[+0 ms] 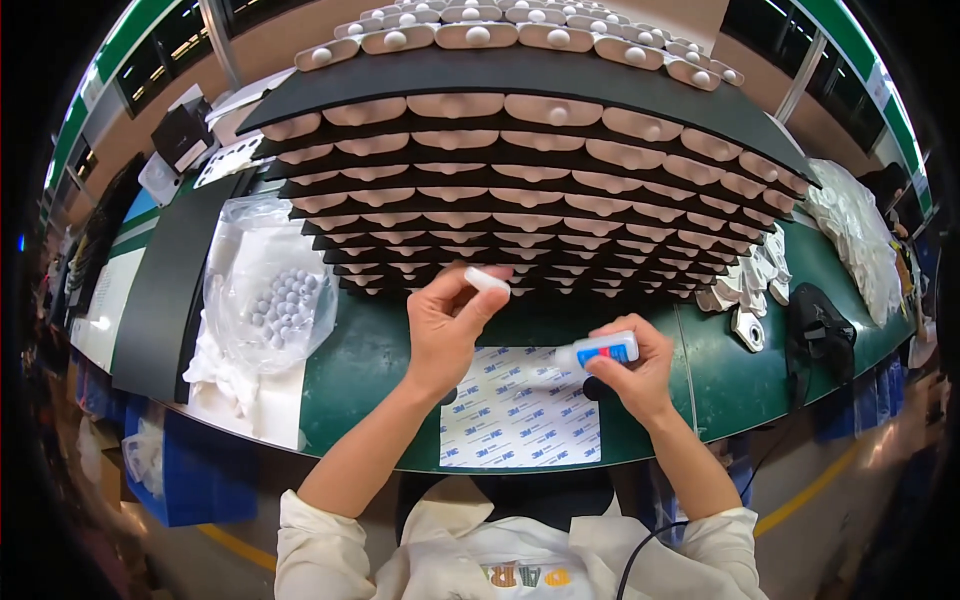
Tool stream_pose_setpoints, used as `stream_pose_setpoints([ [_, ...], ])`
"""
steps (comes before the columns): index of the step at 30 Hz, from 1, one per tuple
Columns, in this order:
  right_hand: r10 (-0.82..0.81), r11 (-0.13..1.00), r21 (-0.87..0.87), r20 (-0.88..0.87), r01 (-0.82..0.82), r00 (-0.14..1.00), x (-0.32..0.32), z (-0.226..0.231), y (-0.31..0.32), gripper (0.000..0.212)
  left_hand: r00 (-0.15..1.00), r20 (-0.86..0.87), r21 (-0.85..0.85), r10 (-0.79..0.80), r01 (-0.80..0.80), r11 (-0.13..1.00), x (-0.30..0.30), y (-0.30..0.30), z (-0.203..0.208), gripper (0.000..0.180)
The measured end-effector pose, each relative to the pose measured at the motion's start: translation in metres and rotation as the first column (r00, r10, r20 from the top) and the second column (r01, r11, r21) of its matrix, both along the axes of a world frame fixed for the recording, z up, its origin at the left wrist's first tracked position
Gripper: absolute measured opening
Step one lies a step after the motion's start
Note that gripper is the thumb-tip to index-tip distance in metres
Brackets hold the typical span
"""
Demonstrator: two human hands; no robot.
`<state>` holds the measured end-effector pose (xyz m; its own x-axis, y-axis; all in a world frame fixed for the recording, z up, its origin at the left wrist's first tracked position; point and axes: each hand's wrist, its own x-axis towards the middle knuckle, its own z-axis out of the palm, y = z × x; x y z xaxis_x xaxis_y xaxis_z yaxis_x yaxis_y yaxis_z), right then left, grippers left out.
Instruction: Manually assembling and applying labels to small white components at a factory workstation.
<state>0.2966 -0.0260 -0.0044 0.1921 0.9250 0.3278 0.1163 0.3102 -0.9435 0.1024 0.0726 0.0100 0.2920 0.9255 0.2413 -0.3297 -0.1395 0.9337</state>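
Observation:
My left hand point(445, 330) is raised over the table in front of the stacked boards, pinching a small white oval piece point(488, 281) between thumb and fingers. To its right and a little lower, my right hand point(645, 375) grips a small white glue bottle point(606, 350) with a blue and red label. The bottle lies on its side in the hand, its narrow end toward the left, apart from the white piece. Beneath and between both hands, a white sheet with blue print point(520, 415) lies at the table's front edge. Dark round spots show at its sides.
Tall layers of black boards point(520, 75) bearing white oval pieces with balls fill the far side. A plastic bag of white balls point(285, 305) sits left. Loose white parts point(750, 290) and a black strapped item point(820, 330) are right. A blue bin point(195, 475) stands below left.

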Motion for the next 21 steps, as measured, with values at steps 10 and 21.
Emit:
stream_pose_setpoints([
  [10, 0.000, 0.986, 0.149, 0.426, -0.070, 0.905, -0.016, -0.014, -0.002, 0.032, 0.993, -0.044, -0.179, -0.113, 0.104, 0.978, 0.002, -0.002, -0.007, 0.017],
  [21, -0.099, 0.937, 0.337, 0.511, -0.094, 0.854, -0.016, -0.011, -0.002, 0.029, 0.983, -0.119, -0.126, -0.137, 0.122, 0.985, 0.008, -0.006, -0.005, 0.021],
])
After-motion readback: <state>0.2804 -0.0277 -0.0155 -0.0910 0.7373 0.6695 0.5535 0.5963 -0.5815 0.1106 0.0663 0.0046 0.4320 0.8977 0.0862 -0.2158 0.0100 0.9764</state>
